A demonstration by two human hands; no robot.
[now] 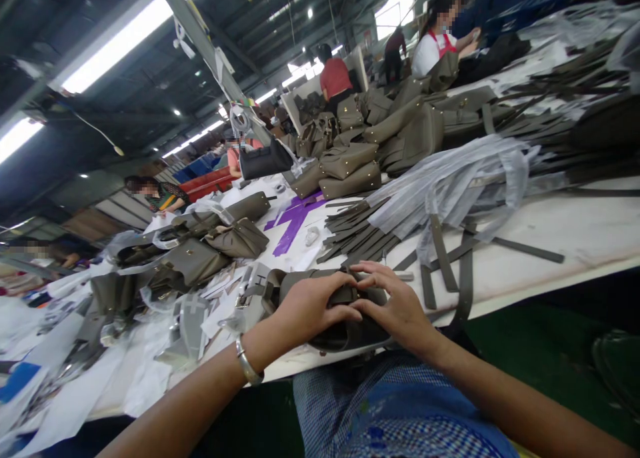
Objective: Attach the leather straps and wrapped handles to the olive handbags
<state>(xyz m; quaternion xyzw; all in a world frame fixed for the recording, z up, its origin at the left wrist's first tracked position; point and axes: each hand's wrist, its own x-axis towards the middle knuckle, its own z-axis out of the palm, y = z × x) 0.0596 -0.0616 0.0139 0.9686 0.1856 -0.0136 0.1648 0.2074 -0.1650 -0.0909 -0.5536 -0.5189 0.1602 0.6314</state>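
An olive-brown handbag (367,333) lies at the table's front edge, close to my body. My left hand (313,305) grips its upper part from the left, the thumb and fingers curled over the edge. From the right my right hand (397,305) pinches the same part, and the fingertips of both hands meet near the bag's middle. What exactly lies between the fingertips is hidden. A strap (466,278) hangs over the table edge right of my right hand.
Many olive straps (357,235), partly in clear plastic wrap (450,178), lie ahead. Finished-looking handbags (350,168) pile up behind them, and more bags (190,261) sit to the left among papers. Purple tape (295,221) marks the white table (540,228). Several people work farther off.
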